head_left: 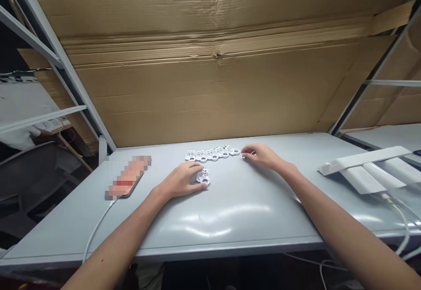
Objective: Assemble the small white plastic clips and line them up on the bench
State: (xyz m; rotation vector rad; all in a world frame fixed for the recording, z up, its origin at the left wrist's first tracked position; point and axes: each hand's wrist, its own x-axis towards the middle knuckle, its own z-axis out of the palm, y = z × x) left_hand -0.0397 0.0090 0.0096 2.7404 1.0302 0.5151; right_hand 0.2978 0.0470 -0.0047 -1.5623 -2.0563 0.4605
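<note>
My left hand (182, 179) rests on the grey table (230, 211), its fingers touching a small white plastic part (203, 176) that lies flat beside it. A row of several similar white parts (212, 153) runs along the table further back. My right hand (259, 155) lies at the right end of that row, fingertips pinched on a small white piece (246, 154) that is mostly hidden.
A phone (128, 177) lies at the left with a white cable (97, 228) running off the front edge. White flat packages (368, 169) and cables lie at the right. A large cardboard sheet (210, 62) forms the back wall, and metal frame bars stand at both sides.
</note>
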